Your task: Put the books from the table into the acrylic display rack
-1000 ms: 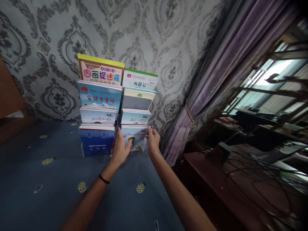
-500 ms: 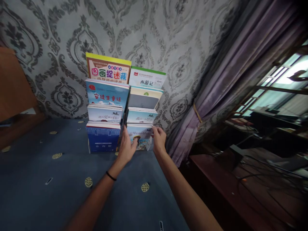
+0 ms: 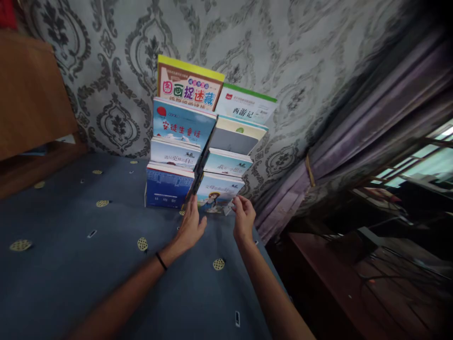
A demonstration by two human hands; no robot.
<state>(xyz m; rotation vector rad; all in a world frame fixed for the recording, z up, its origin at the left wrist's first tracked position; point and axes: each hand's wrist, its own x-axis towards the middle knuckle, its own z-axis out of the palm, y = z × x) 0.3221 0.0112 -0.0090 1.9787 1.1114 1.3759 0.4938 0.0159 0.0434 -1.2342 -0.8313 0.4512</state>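
Two columns of upright books stand in stepped tiers on a rack (image 3: 229, 208), whose pale edge shows at the lower right. Lowest in the right column is a light-blue book (image 3: 221, 189) with a figure in a yellow hat on its cover. At that book's lower left edge, my left hand (image 3: 191, 224) has its fingers stretched and thumb apart. My right hand (image 3: 245, 218) is closed by the lower right edge, thumb and forefinger pinched together; what lies between them is hidden. Left of my left hand stands a dark-blue book (image 3: 169, 189).
Behind the books rises a patterned wall (image 3: 123, 127). A blue cloth (image 3: 116, 264) with pod motifs covers the surface below. At the left is a wooden cabinet (image 3: 31, 94); at the right hang a tied purple curtain (image 3: 293, 198) and a dark red desk (image 3: 318, 264) with cables.
The view has shifted, so the books sit further right and higher. My hands have moved down the front light-blue book, uncovering more of its cover.
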